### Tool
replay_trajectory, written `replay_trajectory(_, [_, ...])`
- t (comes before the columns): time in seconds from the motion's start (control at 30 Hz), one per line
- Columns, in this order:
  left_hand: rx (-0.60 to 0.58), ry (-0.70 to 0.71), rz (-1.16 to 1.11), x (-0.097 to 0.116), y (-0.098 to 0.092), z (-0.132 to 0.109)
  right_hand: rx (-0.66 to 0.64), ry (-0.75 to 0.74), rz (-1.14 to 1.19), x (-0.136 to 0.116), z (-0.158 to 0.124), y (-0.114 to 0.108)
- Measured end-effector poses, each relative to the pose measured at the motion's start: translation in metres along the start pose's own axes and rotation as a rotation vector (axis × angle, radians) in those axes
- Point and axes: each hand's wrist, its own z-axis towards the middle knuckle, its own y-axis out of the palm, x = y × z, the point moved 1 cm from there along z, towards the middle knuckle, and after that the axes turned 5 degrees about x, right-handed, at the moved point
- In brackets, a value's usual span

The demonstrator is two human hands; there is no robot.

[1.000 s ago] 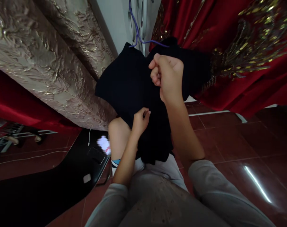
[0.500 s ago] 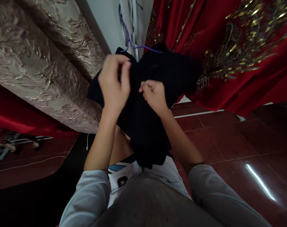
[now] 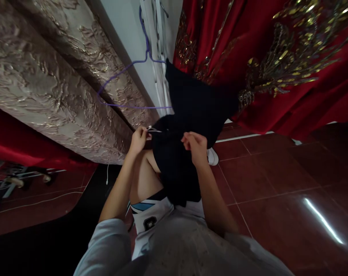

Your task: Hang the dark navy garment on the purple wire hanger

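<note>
Head view, left hand (image 3: 139,141): thumb and fingers pressed together, apparently pinching the garment's edge beside a pale strip (image 3: 155,130); with so small a hold, could lose it under a hard pull.
Right hand (image 3: 196,145): fingers bunched together against the dark fabric; cannot tell whether gripping any.
Garment (image 3: 191,101): between both sets of fingers, reaching above the right ones and below them onto the lap; soft and slack, so likely to twist if tugged from one side.
Hanger (image 3: 147,48): above the fingers, bare on the left, hidden by the garment on the right; could swing or tip from lopsided weight.
Pale cloth (image 3: 61,96): left of and above the left fingers, behind the hanger's bare arm; could catch that arm on a raised pattern.
Red cloth (image 3: 248,27): right of and above the right fingers, with beads (image 3: 245,99) close by the garment, perhaps touching; could snag the fabric if dragged across.
Floor (image 3: 277,184): below and right of the right fingers; likely to dirty the garment after a slip.
</note>
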Motion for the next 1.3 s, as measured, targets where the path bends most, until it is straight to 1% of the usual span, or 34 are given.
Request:
replay_trajectory(0.03, [-0.042, 0.036, -0.01, 0.01, 0.003, -0.003, 0.077, 0.015, 0.012, 0.006, -0.007, -0.011])
replay_trajectory(0.1, [-0.088, 0.165, -0.06, 0.041, 0.009, -0.008, 0.171, -0.021, -0.031, 0.011, -0.016, -0.022])
replay_trajectory(0.17, [-0.107, 0.333, -0.112, 0.08, 0.018, -0.014, 0.173, -0.155, -0.16, 0.005, -0.017, -0.019])
replay_trajectory(0.2, [-0.116, 0.403, -0.116, 0.099, 0.022, -0.019, 0.137, -0.236, -0.223, -0.002, -0.014, -0.013])
replay_trajectory(0.23, [-0.121, 0.47, -0.107, 0.116, 0.027, -0.024, 0.06, -0.303, -0.269, -0.009, -0.009, -0.005])
replay_trajectory(0.3, [-0.112, 0.592, -0.065, 0.143, 0.032, -0.034, -0.166, -0.351, -0.276, -0.025, 0.003, 0.012])
replay_trajectory(0.33, [-0.086, 0.644, -0.046, 0.152, 0.032, -0.037, -0.253, -0.351, -0.26, -0.033, 0.009, 0.019])
replay_trajectory(0.37, [-0.052, 0.683, -0.03, 0.157, 0.03, -0.039, -0.292, -0.357, -0.255, -0.041, 0.015, 0.025])
replay_trajectory(0.4, [-0.013, 0.708, -0.02, 0.159, 0.027, -0.039, -0.284, -0.376, -0.264, -0.048, 0.02, 0.029])
replay_trajectory(0.47, [0.043, 0.717, -0.018, 0.158, 0.019, -0.037, -0.218, -0.424, -0.287, -0.059, 0.027, 0.034])
replay_trajectory(0.5, [0.05, 0.704, -0.02, 0.156, 0.015, -0.035, -0.23, -0.43, -0.281, -0.062, 0.028, 0.035])
replay_trajectory(0.53, [0.051, 0.685, -0.019, 0.154, 0.011, -0.034, -0.295, -0.41, -0.255, -0.064, 0.028, 0.038])
replay_trajectory(0.57, [0.05, 0.661, -0.015, 0.152, 0.008, -0.032, -0.402, -0.36, -0.215, -0.064, 0.028, 0.041])
replay_trajectory(0.63, [0.051, 0.614, -0.001, 0.148, 0.004, -0.029, -0.664, -0.202, -0.144, -0.06, 0.025, 0.049])
replay_trajectory(0.67, [0.051, 0.59, 0.007, 0.146, 0.002, -0.027, -0.77, -0.121, -0.129, -0.058, 0.023, 0.054])
replay_trajectory(0.7, [0.043, 0.568, 0.013, 0.144, -0.001, -0.025, -0.836, -0.057, -0.125, -0.057, 0.022, 0.058])
replay_trajectory(0.73, [0.026, 0.542, 0.013, 0.141, -0.004, -0.022, -0.865, -0.019, -0.126, -0.057, 0.023, 0.061])
replay_trajectory(0.77, [-0.005, 0.512, 0.011, 0.137, -0.007, -0.02, -0.863, -0.007, -0.126, -0.058, 0.025, 0.064])
replay_trajectory(0.8, [-0.056, 0.482, 0.013, 0.132, -0.011, -0.017, -0.831, -0.022, -0.12, -0.061, 0.029, 0.065])
replay_trajectory(0.87, [-0.211, 0.429, 0.048, 0.116, -0.02, -0.015, -0.702, -0.101, -0.111, -0.072, 0.042, 0.065])
replay_trajectory(0.9, [-0.321, 0.405, 0.095, 0.106, -0.024, -0.016, -0.617, -0.161, -0.112, -0.078, 0.051, 0.063])
replay_trajectory(1.0, [-0.725, 0.299, 0.346, 0.066, -0.034, -0.028, -0.322, -0.382, -0.149, -0.095, 0.082, 0.055])
replay_trajectory(1.03, [-0.83, 0.275, 0.415, 0.052, -0.037, -0.033, -0.248, -0.44, -0.162, -0.098, 0.092, 0.053])
replay_trajectory(1.07, [-0.887, 0.267, 0.452, 0.041, -0.04, -0.037, -0.199, -0.481, -0.173, -0.101, 0.099, 0.051])
replay_trajectory(1.1, [-0.886, 0.273, 0.451, 0.031, -0.042, -0.041, -0.177, -0.505, -0.185, -0.101, 0.104, 0.05])
replay_trajectory(1.13, [-0.831, 0.29, 0.422, 0.026, -0.044, -0.043, -0.183, -0.516, -0.198, -0.101, 0.107, 0.05])
replay_trajectory(1.17, [-0.737, 0.308, 0.379, 0.023, -0.045, -0.043, -0.212, -0.518, -0.212, -0.1, 0.107, 0.051])
replay_trajectory(1.23, [-0.53, 0.33, 0.285, 0.029, -0.043, -0.039, -0.322, -0.504, -0.249, -0.096, 0.102, 0.054])
replay_trajectory(1.27, [-0.456, 0.346, 0.238, 0.035, -0.04, -0.035, -0.383, -0.488, -0.27, -0.094, 0.098, 0.056])
replay_trajectory(1.3, [-0.407, 0.376, 0.19, 0.044, -0.035, -0.031, -0.434, -0.468, -0.291, -0.092, 0.093, 0.058])
